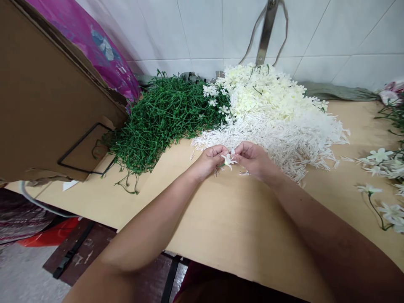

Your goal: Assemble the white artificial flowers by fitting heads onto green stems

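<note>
Above the tabletop, a small white artificial flower (pixel 228 160) sits between my two hands. My left hand (pixel 208 160) pinches it from the left, where a bit of green shows under the petals. The fingers of my right hand (pixel 253 160) are closed at its right side, beside a small white piece; the exact grip is partly hidden. Just behind my hands spreads a heap of thin white stamens (pixel 277 136). Loose white and pale yellow flower heads (pixel 261 90) are piled beyond it. A tangled heap of green plastic stems (pixel 170 109) lies to the left.
A large cardboard box (pixel 53 92) stands at the left, with a purple plastic bag (pixel 104 46) behind it. Assembled white flowers (pixel 380 155) with green stems lie at the right edge. A tiled wall (pixel 202 29) backs the cardboard-covered table (pixel 227 223).
</note>
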Available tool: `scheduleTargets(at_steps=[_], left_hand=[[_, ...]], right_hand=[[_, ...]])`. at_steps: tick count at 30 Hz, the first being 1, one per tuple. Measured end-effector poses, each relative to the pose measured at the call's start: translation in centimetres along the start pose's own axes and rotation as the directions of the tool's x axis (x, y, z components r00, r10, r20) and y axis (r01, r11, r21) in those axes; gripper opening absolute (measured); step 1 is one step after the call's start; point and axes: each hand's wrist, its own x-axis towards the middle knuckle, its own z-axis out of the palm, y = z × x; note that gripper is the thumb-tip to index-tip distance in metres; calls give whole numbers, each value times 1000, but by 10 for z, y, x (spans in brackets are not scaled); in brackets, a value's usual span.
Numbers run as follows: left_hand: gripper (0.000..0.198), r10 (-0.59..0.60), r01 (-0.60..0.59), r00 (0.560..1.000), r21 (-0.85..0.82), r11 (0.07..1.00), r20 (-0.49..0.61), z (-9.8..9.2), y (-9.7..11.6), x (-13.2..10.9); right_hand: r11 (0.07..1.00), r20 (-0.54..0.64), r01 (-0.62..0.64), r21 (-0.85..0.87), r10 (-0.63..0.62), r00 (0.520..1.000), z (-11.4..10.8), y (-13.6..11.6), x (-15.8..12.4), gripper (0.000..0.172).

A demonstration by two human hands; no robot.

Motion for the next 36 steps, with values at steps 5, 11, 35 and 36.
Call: scheduleTargets(at_steps=[5, 11, 35, 36], left_hand=[[37, -20, 20, 1000, -21, 1000, -11, 5, 3, -2], [34, -30, 29, 999, -42, 999, -37, 11, 5, -3], [37, 45, -43, 999, 115, 992, -21, 13, 5, -7], [38, 49, -46, 999, 127, 991, -20, 14, 5, -7]], right_hand=[[994, -7, -51, 95, 52, 999, 4, 6, -1, 44], [958, -2, -76, 277, 79, 997, 6, 10, 1, 43], [894, 57, -193, 405, 186, 981, 1, 3, -1, 41], [902, 46, -187, 389, 184, 982, 2, 3, -1, 43]])
